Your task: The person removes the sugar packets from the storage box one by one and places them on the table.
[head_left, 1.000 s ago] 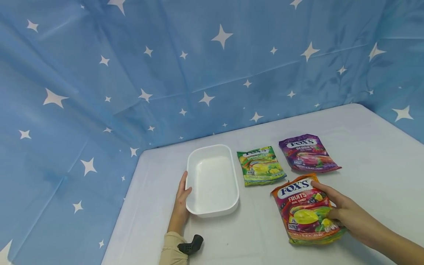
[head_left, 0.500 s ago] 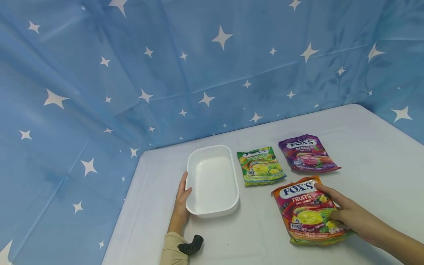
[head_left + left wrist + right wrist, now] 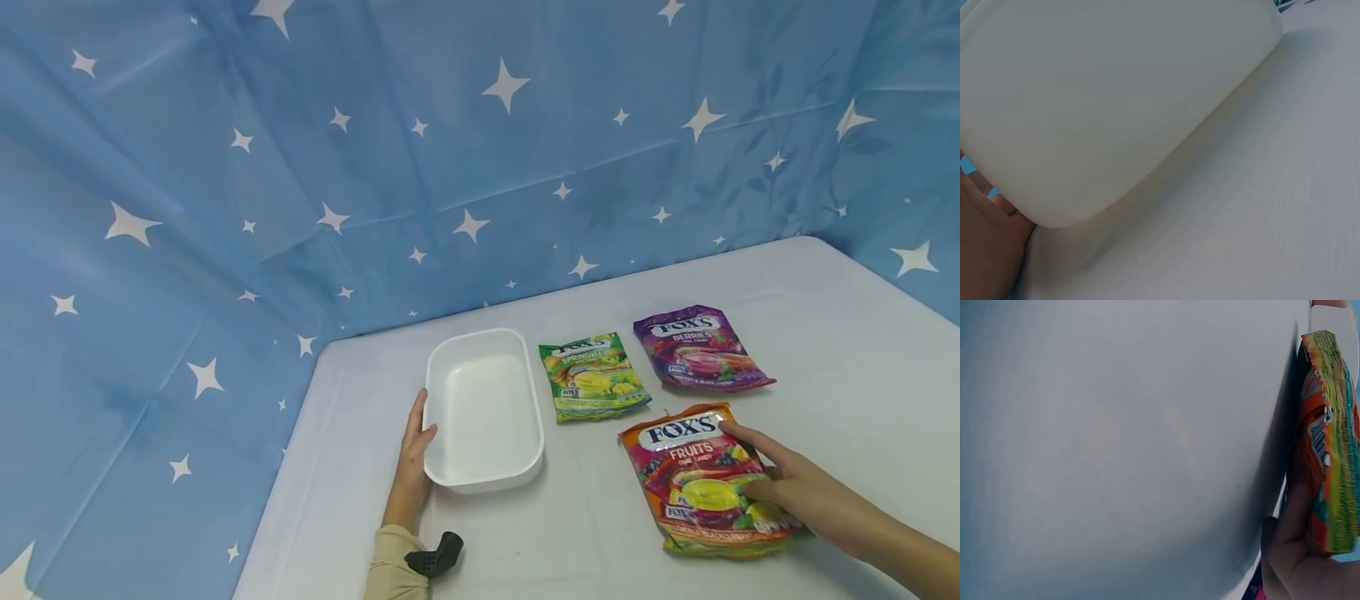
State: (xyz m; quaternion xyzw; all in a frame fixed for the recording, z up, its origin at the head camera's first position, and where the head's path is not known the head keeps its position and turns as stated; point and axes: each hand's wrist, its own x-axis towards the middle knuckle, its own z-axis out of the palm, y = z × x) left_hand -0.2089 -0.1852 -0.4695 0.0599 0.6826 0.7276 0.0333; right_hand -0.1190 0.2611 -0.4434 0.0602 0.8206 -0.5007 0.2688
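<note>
In the head view my right hand (image 3: 813, 496) grips a red and orange Fox's Fruits candy bag (image 3: 708, 458) by its right side, thumb on the front face. The right wrist view shows this candy bag (image 3: 1335, 456) edge-on, with fingers curled round its lower part. My left hand (image 3: 412, 458) holds the left rim of a white plastic tub (image 3: 536, 433), thumb over the edge and fingers along the outside wall. Up close in the left wrist view, the tub's outer wall (image 3: 1122, 106) hides part of that hand (image 3: 991, 244).
Right of the tub lies a green Fox's Spring Tea bag (image 3: 592, 379). A purple Fox's Berries bag (image 3: 701, 348) lies farther right. All stand on a white-covered table (image 3: 577, 533), with a blue starred curtain (image 3: 420, 167) behind and at the left.
My right hand has shifted the Fruits candy bag slightly right and toward me. The left hand, the tub and the other bags keep their places.
</note>
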